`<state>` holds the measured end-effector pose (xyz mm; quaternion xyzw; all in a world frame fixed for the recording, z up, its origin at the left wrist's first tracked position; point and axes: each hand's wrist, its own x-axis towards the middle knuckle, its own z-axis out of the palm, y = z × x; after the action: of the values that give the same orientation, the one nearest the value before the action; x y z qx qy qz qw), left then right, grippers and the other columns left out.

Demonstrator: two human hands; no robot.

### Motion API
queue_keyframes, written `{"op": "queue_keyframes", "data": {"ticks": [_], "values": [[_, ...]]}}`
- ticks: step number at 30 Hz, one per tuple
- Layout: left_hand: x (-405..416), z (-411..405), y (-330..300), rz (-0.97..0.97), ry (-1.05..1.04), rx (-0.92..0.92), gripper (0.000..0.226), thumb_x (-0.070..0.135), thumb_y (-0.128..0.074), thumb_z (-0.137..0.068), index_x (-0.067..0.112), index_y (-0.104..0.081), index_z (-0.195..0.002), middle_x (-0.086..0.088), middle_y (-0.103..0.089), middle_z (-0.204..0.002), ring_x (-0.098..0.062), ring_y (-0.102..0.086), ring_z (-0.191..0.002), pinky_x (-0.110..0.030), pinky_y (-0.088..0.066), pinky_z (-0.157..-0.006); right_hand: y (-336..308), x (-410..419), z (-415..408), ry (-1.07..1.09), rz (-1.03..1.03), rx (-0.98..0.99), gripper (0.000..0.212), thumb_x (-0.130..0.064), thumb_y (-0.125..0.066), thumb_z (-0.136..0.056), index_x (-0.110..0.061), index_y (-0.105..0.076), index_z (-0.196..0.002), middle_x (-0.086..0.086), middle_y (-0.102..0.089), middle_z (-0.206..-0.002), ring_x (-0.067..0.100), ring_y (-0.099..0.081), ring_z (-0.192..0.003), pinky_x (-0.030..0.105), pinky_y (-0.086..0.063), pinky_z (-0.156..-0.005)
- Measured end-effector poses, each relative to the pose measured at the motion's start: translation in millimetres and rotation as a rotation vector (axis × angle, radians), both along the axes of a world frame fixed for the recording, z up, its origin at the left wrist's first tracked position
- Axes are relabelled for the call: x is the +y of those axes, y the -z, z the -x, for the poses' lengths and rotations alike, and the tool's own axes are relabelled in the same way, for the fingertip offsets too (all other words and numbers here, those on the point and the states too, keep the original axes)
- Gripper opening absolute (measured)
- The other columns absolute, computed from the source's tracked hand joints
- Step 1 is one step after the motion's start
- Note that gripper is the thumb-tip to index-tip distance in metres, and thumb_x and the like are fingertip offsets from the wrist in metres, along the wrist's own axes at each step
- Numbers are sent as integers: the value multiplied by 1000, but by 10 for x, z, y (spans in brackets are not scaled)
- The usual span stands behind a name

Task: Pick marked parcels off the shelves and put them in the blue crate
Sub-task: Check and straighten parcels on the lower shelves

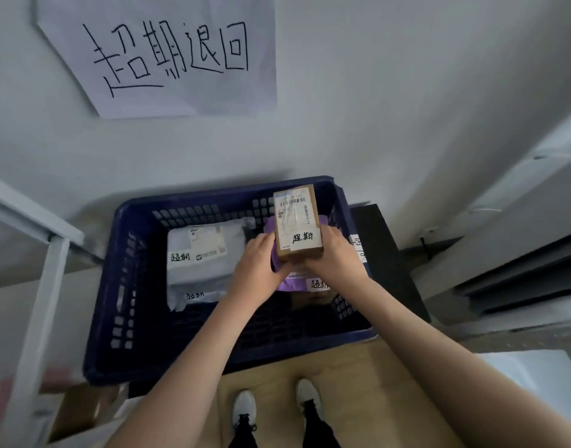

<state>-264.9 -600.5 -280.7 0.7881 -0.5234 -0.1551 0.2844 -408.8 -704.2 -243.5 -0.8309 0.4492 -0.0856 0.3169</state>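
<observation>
Your fingers are curling round the near end of a small brown box (297, 221): your left hand (257, 265) is gripping its left lower corner, your right hand (334, 257) is clasping the right side and underside. You're holding that box over the right half of the blue crate (122, 253), its far end tipping up past the crate's back rim, handwritten mark facing you. Directly beneath it a purple parcel (293, 281) is lying against the right wall. To the left a white mailer (200, 253) is filling the back-left floor, with another white packet (193, 297) poking out under its near edge. The near strip of the crate floor is showing bare mesh. A white shelf post (41, 305) is standing just beside the crate's left wall, and a handwritten sign (167, 53) is hanging on the wall above.
</observation>
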Motion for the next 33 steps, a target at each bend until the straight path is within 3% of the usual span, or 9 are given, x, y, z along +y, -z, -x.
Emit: {"op": "queue_keyframes", "data": {"ticks": [5, 10, 15, 20, 26, 30, 33], "values": [[-110, 120, 22, 8, -17, 5, 67, 33, -78, -85, 22, -48, -144, 4, -55, -134, -14, -46, -123, -30, -46, -97, 137, -115, 113, -18, 38, -46, 60, -30, -71, -82, -19, -44, -134, 3, -56, -127, 23, -60, -110, 37, -55, -82], [-142, 151, 1, 19, -21, -12, 74, 32, -81, -83, 17, -46, -147, 1, -55, -137, -15, -46, -125, -31, -45, -101, 81, -146, 199, -26, 87, -101, 85, -18, -74, -81, -16, -25, -151, 7, -43, -140, 22, -54, -118, 33, -51, -87], [-118, 148, -33, 25, -3, -3, 91, 39, -82, -81, 22, -33, -156, 2, -51, -143, -14, -42, -132, -31, -43, -103, 17, -137, 259, -33, 135, -100, 98, -23, -78, -79, -20, -15, -155, 6, -37, -144, 27, -49, -125, 39, -53, -93], [-20, 103, -104, -10, -26, -38, 101, 44, -83, -79, 21, -24, -159, 1, -44, -150, -18, -43, -136, -37, -46, -105, -37, -93, 353, -65, 221, -47, 100, -27, -78, -79, -21, -14, -155, 3, -34, -145, 23, -44, -129, 32, -53, -86], [228, -28, -135, -77, -134, -11, 105, 57, -80, -78, 16, -26, -159, -2, -38, -158, -22, -36, -144, -48, -40, -114, -133, 20, 365, -116, 280, -47, 98, -37, -77, -77, -25, -17, -153, 1, -36, -144, 23, -47, -126, 39, -59, -80], [214, -108, -143, -31, -96, 117, 85, 50, -86, -74, 25, -46, -144, 4, -58, -138, -8, -51, -124, -43, -49, -104, -40, 93, 321, -122, 261, -9, 92, -38, -74, -78, -27, -20, -152, 0, -38, -142, 24, -49, -124, 41, -58, -81], [153, -166, -162, -10, -105, 175, 79, 44, -89, -72, 23, -53, -139, 3, -62, -130, -10, -58, -117, -42, -52, -101, 48, 121, 311, -107, 238, 35, 93, -35, -74, -76, -28, -19, -151, 0, -38, -141, 24, -49, -124, 43, -58, -82]]}}
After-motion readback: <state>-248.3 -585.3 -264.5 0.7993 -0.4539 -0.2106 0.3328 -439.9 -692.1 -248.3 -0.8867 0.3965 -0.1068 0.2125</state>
